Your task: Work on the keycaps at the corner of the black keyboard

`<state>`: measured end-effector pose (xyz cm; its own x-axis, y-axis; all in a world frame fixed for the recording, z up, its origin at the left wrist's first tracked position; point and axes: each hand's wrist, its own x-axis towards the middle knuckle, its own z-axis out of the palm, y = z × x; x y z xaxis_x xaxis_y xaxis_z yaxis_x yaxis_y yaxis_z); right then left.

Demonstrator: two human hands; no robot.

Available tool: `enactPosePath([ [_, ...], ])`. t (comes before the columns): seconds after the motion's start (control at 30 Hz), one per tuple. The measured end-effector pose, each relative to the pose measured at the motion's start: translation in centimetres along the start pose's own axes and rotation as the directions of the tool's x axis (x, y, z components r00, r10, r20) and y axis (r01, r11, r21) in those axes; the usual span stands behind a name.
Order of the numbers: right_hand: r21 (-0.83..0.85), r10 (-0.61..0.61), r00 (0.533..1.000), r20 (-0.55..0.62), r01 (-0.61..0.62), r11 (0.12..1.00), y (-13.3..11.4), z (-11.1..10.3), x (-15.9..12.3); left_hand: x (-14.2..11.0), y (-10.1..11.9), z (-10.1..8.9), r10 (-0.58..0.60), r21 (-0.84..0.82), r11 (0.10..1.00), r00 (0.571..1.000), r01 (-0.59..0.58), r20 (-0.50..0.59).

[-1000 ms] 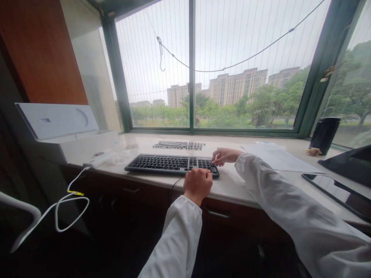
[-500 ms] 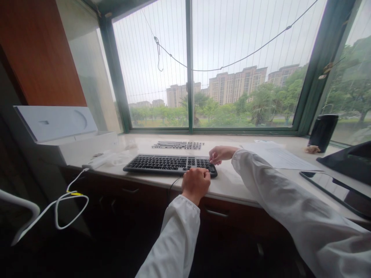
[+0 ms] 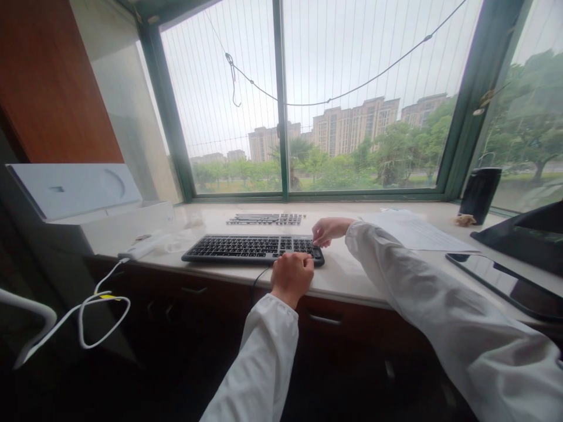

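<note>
A black keyboard (image 3: 233, 248) with a grey frame lies on the pale counter. My left hand (image 3: 292, 275) rests over its front edge near the right end, fingers curled down onto it; their tips are hidden. Over the number pad at the far right, my right hand (image 3: 324, 232) has thumb and fingers pinched together at the keys. Whatever is between those fingertips is too small to tell. Behind the keyboard, several loose keycaps (image 3: 266, 219) lie in rows on the counter.
Left of the keyboard are an open white box (image 3: 127, 218), a white power strip (image 3: 134, 251) and clear plastic wrap (image 3: 176, 241). Paper sheets (image 3: 413, 231), a dark tablet (image 3: 492, 278), a black cylinder (image 3: 479, 194) and a black bag-like object (image 3: 528, 237) are to the right.
The whole view has shifted slightly, so everything sits a little further left. Both hands keep nearly the same place on the keyboard, the right one still pinching at the number pad.
</note>
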<state>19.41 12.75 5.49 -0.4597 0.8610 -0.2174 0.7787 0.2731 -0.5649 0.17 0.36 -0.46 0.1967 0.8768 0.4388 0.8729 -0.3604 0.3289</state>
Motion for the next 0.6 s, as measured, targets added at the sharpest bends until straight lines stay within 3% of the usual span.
enactPosePath([
  [0.2, -0.001, 0.02, 1.0, 0.003, -0.02, 1.0, -0.2, -0.3, -0.2, 0.1, -0.1, 0.2, -0.016, -0.017, 1.0, 1.0, 0.016, 0.001],
  [0.6, 0.005, 0.0, 0.992, -0.129, 0.0, 1.0, -0.1, 0.4, -1.6, 0.2, -0.4, 0.4, 0.003, -0.053, 0.999, 0.999, -0.005, -0.039],
])
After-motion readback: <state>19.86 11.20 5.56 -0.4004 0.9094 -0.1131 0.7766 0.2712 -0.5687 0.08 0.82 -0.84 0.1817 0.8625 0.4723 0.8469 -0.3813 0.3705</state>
